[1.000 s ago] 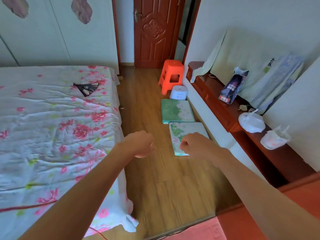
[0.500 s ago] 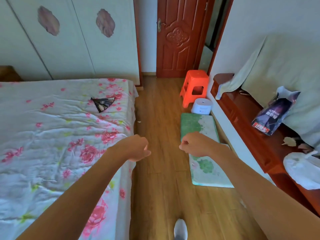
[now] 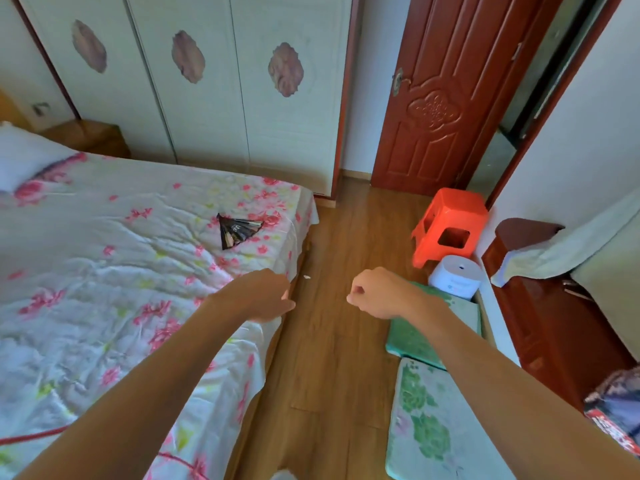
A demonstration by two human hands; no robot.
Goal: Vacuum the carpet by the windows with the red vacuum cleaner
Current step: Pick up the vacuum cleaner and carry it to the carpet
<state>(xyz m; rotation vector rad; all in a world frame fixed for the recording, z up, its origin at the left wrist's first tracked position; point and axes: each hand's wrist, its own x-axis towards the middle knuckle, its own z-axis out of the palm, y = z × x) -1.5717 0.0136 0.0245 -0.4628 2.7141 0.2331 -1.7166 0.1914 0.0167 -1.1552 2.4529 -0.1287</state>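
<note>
No red vacuum cleaner and no carpet by the windows show in the head view. My left hand (image 3: 263, 295) hangs in the air over the near corner of the bed, fingers loosely curled, holding nothing. At the same height my right hand (image 3: 375, 292) is held over the wooden floor (image 3: 332, 327), also loosely curled and empty. Both forearms reach forward from the bottom of the frame.
A floral-sheeted bed (image 3: 114, 278) with a black folded fan (image 3: 237, 230) fills the left. Along the right wall stand an orange stool (image 3: 448, 225), a white round device (image 3: 455, 277), two green mats (image 3: 426, 434) and a dark red cabinet (image 3: 554, 323). Ahead are a white wardrobe (image 3: 207, 84) and a red-brown door (image 3: 436, 98).
The view has moved forward along the floor strip and tilted up. The red carpet edge at the bottom has left the frame, and the stool and door are closer. Both hands stay empty.
</note>
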